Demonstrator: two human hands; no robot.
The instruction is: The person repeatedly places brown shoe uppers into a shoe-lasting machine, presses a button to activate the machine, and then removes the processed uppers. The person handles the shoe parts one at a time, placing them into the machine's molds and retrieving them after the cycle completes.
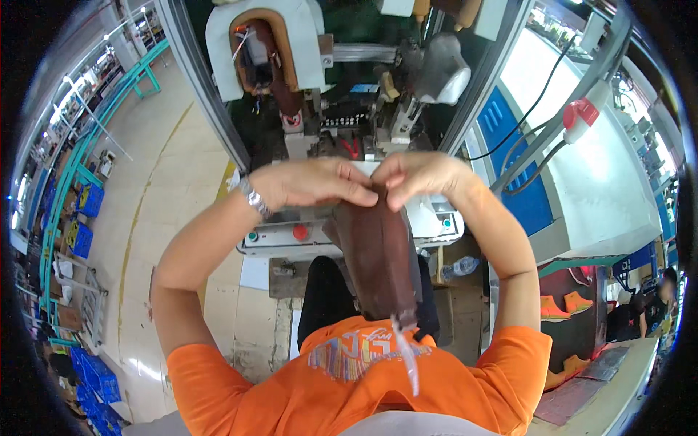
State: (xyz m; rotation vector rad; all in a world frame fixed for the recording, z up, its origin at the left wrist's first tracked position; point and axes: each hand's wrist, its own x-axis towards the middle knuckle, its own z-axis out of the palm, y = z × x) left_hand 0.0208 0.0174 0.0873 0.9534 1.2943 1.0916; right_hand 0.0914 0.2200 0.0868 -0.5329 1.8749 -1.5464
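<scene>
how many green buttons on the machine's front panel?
2 visible: one green button near the left end of the front panel, another near its right end. The brown leather piece covers the middle, so more may be hidden.

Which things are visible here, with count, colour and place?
Leather-like piece: one, brown, held by both hands
Machine: one, mostly white, beyond hands
Round button: one, red, machine's front
Cabinet: one, white and blue, right
Bottle: one, clear, below machine's right
Shoes: at least two, orange, right rack
Crates: several, blue, left side
Far background: too small to list
Wristwatch: one, silver, left wrist
Shirt: one, orange, torso
Left hand: one, bare, piece's top end
Right hand: one, bare, beside left
</scene>
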